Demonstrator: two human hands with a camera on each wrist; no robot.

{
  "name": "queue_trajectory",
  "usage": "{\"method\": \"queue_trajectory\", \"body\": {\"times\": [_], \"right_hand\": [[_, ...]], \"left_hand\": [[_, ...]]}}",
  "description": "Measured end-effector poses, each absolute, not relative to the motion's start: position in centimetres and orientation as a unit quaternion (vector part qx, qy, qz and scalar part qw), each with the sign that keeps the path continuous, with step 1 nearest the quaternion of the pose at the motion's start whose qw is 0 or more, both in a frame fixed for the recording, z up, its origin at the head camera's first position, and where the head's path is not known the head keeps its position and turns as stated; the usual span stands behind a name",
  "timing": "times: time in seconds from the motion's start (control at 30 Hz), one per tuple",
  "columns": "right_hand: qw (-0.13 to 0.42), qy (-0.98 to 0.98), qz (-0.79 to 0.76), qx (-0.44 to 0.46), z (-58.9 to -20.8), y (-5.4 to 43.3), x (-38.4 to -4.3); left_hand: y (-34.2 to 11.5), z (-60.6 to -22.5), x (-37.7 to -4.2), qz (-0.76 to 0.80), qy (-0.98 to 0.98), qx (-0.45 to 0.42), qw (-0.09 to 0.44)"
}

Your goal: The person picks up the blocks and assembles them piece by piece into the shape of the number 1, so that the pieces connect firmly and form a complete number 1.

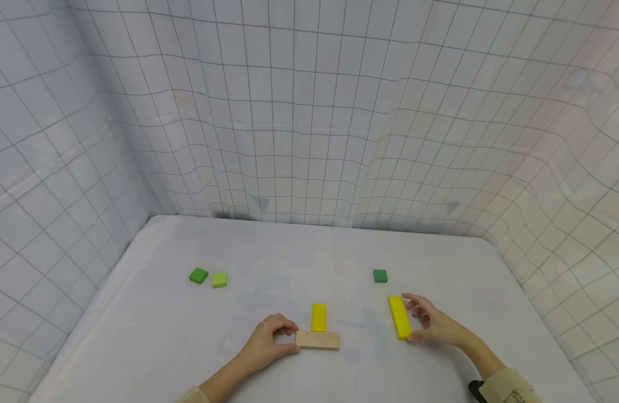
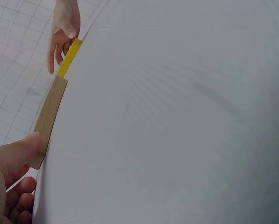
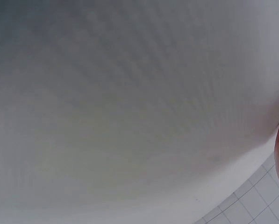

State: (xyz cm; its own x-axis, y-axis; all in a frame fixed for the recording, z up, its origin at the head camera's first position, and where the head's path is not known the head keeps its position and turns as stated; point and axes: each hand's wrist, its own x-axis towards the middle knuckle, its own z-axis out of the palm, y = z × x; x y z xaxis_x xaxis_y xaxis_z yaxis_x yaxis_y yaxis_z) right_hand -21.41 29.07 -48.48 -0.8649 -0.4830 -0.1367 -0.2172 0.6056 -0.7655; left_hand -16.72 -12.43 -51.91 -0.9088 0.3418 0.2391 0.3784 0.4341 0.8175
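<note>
A plain wooden block (image 1: pixel 317 340) lies crosswise near the front of the table. My left hand (image 1: pixel 269 342) pinches its left end, thumb at the near edge and fingertips at the far edge; the left wrist view shows the thumb on the wood (image 2: pixel 49 116). A flat yellow block (image 1: pixel 318 317) points away from the wooden block's far side, forming a T with it. To the right, a longer yellow block (image 1: pixel 399 317) lies slightly slanted. My right hand (image 1: pixel 432 324) is spread along its right side, thumb at the near corner and fingers loosely extended by the far end.
Two small green blocks, one darker (image 1: pixel 198 275) and one lime (image 1: pixel 219 280), lie at the back left. Another dark green block (image 1: pixel 380 276) sits beyond the longer yellow one. A white cloth covers the table (image 1: pixel 289 252), and grid-patterned curtains (image 1: pixel 309 140) surround it.
</note>
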Motion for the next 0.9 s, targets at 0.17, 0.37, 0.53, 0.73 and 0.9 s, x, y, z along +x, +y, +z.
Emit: {"method": "queue_trajectory", "body": {"times": [0.17, 0.37, 0.53, 0.73, 0.9], "right_hand": [[0.192, 0.876, -0.4, -0.187, -48.5, 29.3, -21.7], [0.219, 0.866, -0.411, -0.183, -48.6, 29.4, -22.2], [0.226, 0.86, -0.412, -0.197, -48.5, 29.4, -22.5], [0.233, 0.852, -0.415, -0.219, -48.4, 29.5, -22.8], [0.241, 0.848, -0.416, -0.224, -48.6, 29.6, -23.0]], "left_hand": [[-12.4, -51.9, -16.8, -0.487, -0.848, -0.211, 0.018], [-12.3, -51.9, -16.8, -0.487, -0.848, -0.21, 0.019], [-12.3, -51.9, -16.8, -0.486, -0.849, -0.207, 0.019], [-12.3, -52.0, -16.8, -0.486, -0.85, -0.203, 0.017], [-12.2, -52.1, -16.8, -0.484, -0.851, -0.204, 0.019]]}}
